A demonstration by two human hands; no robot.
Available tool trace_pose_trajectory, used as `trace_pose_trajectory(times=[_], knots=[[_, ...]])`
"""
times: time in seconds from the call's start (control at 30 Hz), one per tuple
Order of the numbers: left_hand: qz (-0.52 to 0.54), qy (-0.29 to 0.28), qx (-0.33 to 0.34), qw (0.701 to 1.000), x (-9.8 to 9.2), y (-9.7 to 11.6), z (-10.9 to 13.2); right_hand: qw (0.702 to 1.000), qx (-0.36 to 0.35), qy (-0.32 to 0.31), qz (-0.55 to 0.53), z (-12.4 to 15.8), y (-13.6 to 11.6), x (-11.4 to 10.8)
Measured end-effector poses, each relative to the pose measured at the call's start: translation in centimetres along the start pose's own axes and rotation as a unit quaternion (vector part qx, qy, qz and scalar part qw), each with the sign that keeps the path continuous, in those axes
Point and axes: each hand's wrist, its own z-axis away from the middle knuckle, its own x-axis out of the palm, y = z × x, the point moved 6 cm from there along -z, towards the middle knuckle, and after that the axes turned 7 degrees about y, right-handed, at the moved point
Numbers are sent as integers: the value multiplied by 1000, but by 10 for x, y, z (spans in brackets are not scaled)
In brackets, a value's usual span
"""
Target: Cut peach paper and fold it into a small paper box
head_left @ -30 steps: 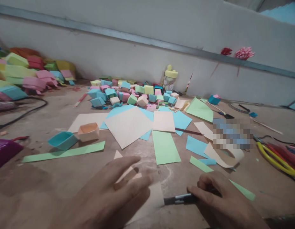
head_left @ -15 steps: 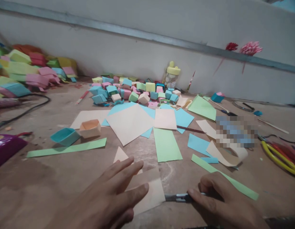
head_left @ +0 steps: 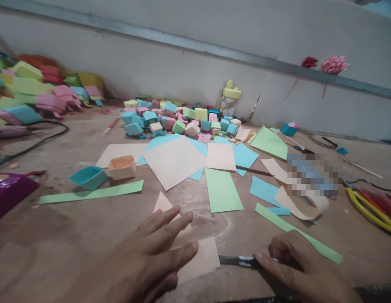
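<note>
My left hand [head_left: 145, 259] lies flat with fingers spread on a peach sheet of paper [head_left: 202, 256] at the near edge of the brown table [head_left: 72, 235]. My right hand [head_left: 296, 269] is closed around a dark cutter knife [head_left: 238, 261], whose tip touches the right edge of that sheet. A small peach triangle [head_left: 162, 204] lies just beyond my left fingertips.
Loose peach, blue and green sheets [head_left: 222, 189] and green strips [head_left: 91, 193] cover the middle. A teal paper box [head_left: 88, 176] and a peach box [head_left: 121, 167] stand to the left. Several small folded boxes [head_left: 179, 120] pile near the wall beside a yellow-lidded jar [head_left: 228, 99]. Scissors [head_left: 370, 208] lie far right.
The view shifted slightly. My left hand slid a little down the peach sheet, and the right hand with the knife moved slightly to the right.
</note>
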Motion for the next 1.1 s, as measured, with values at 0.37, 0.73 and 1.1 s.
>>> trace_pose_trajectory(times=[0.37,0.73,1.1], knots=[[-8,85,33,996,-5,-1,-10,999,7,-46,11,-8,-14,3],[70,64,8,995,-11,9,-26,998,-18,-55,28,-13,-9,0],[58,52,10,997,-18,14,-35,998,-8,-68,-13,-8,-14,3]])
